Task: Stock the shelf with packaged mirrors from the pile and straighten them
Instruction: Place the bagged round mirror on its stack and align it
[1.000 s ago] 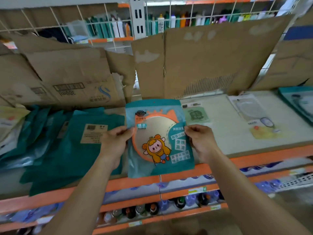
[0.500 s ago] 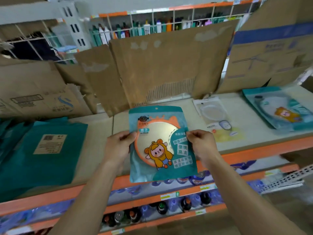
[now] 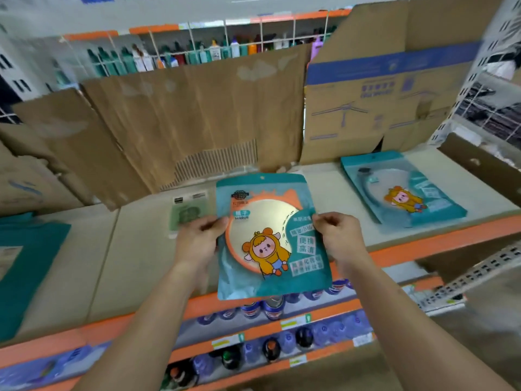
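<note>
Store shelving is filling the whole view, with flattened cardboard sheets [image 3: 197,114] leaning along the back and hiding most of the wire grid behind them. A pale shelf board [image 3: 332,193] is running left to right at waist height, edged by an orange front rail [image 3: 451,244]. Below it, rows of bottles [image 3: 270,348] are sitting on a lower level.

A person is holding a teal mirror packet [image 3: 270,244] in the middle of the picture, printed face up and showing a round gold mirror and a cartoon child. Its long axis is pointing away from the person, hang-hole end toward the cardboard. Its near end is hanging out past the orange rail, so it is not yet resting on the board.

A second mirror packet [image 3: 403,190] is lying flat on the board ahead and to the right. It is well apart from the held one and is slanting, its far end leaning left.

The left hand [image 3: 197,241] is pinching the held packet's left edge, and the right hand [image 3: 341,238] is pinching its right edge. The hands are level with each other, a packet's width apart. The right hand is the nearer one to the lying packet, so setting the held one beside it probably means carrying it forward and rightward.

A small green packet [image 3: 187,213] is lying just beyond the left hand.
</note>
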